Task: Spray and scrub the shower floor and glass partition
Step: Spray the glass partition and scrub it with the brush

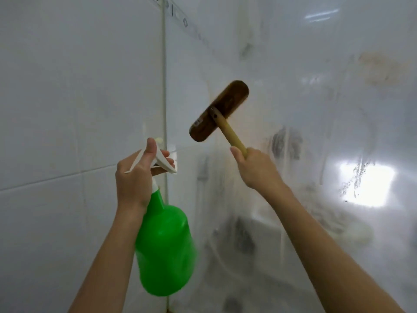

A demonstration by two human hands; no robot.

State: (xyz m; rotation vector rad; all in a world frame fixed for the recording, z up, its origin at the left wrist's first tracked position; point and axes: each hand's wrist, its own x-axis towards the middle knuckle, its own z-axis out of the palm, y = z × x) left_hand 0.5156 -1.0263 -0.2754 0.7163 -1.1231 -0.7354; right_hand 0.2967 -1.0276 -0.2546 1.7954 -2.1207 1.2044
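Observation:
My left hand (pixel 137 175) grips the white trigger head of a green spray bottle (pixel 163 249), which hangs below the hand at lower centre. My right hand (pixel 255 168) holds the yellow handle of a brown scrub brush (pixel 218 110). The brush head lies tilted against the glass partition (pixel 316 109), its bristles turned toward the pane. The glass is cloudy and streaked, with soapy smears and a bright reflection at the right. The shower floor is out of view.
A white tiled wall (pixel 79 98) fills the left half. A vertical seal strip (pixel 164 86) joins the wall to the glass. Blurred bathroom shapes show through the pane at lower right.

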